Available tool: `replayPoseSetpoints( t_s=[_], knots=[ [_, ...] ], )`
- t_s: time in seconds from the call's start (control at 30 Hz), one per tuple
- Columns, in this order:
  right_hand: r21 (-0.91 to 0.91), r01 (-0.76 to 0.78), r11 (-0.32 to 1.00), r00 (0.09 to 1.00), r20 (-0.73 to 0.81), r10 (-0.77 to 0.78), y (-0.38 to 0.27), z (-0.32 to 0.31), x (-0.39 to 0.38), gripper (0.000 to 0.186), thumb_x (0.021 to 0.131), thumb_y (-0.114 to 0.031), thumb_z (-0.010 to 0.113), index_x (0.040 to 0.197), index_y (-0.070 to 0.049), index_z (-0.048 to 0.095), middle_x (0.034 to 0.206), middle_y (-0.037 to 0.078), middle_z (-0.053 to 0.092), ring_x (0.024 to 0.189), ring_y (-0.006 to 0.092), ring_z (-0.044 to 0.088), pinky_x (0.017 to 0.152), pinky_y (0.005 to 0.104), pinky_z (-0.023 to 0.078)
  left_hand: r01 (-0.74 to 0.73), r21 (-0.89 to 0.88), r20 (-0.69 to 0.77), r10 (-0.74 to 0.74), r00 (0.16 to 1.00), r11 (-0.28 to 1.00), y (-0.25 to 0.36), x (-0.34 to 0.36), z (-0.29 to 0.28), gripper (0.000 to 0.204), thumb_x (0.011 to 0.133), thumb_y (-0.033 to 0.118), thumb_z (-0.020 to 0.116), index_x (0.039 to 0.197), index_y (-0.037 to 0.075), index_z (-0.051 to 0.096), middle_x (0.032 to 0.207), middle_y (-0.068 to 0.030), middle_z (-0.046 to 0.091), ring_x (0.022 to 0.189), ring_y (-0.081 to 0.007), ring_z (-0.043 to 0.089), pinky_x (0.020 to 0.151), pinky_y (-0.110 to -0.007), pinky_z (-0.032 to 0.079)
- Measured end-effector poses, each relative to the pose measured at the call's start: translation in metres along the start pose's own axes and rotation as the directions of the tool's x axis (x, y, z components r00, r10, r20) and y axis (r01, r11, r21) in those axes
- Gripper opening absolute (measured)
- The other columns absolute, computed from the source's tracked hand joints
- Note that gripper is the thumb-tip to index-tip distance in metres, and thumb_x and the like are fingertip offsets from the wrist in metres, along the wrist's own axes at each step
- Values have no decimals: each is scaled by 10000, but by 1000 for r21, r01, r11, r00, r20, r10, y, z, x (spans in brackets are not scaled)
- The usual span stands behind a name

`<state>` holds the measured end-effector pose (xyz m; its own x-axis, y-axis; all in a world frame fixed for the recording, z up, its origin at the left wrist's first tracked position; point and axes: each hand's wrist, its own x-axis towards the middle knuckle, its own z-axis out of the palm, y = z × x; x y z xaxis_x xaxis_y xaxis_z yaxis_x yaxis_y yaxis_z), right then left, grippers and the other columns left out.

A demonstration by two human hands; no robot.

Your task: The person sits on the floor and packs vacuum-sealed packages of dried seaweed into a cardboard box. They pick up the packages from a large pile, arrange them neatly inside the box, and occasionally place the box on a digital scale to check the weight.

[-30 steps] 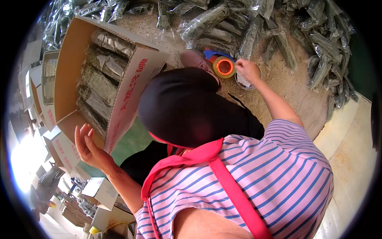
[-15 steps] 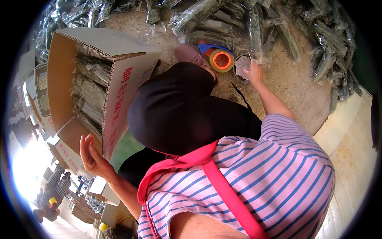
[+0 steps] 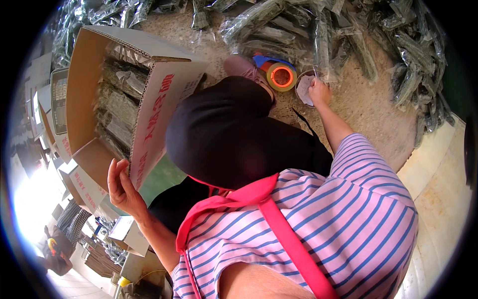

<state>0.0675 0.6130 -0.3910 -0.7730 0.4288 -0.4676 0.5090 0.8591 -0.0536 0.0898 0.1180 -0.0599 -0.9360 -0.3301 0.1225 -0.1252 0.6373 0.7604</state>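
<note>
left hand (image 3: pixel 126 195) loosely parted by the carton (image 3: pixel 162 102) — right hand (image 3: pixel 320 93) at the bowl (image 3: pixel 298 96), grip unclear

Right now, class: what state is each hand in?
Left hand: open, fingers loosely bent, nothing visible in it.
Right hand: fingers curled at the round container of white paper; grip cannot be told.

Left hand (image 3: pixel 124 192) raised, loosely curled, right forearm (image 3: pixel 335 122) outstretched, right hand (image 3: pixel 319 93) curled tighter

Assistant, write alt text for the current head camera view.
A person's right hand is at the edge of a round container of pale paper, near a tape roll. The left hand, loosely open, is near an open carton of plastic-wrapped bundles.
</note>
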Motion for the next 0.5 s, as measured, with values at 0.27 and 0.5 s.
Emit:
replayPoseSetpoints(
  t_s=[0.27, 0.5],
  knots=[
    [-93, 167, 981, 984, -37, -171, 11, 9, 8, 184, 734, -189, 621, 912, -157, 588, 864, 89, 647, 885, 281, 595, 822, 427, 421, 23, -15, -1, -23, 1000, 1000, -11, -7, 0, 286, 915, 39, 496, 1194, 1, 550, 998, -95, 641, 937, -143, 586, 885, -281, 443],
    [139, 149, 979, 980, -154, -128, 25, 6, 9, 156, 790, -283, 555, 858, -153, 608, 768, 112, 630, 762, 325, 601, 665, 447, 464, 22, -47, -24, -23, 999, 999, -9, -10, 0, 292, 913, 39, 491, 1196, -3, 547, 1005, -101, 641, 939, -148, 587, 889, -291, 443]
  ],
)
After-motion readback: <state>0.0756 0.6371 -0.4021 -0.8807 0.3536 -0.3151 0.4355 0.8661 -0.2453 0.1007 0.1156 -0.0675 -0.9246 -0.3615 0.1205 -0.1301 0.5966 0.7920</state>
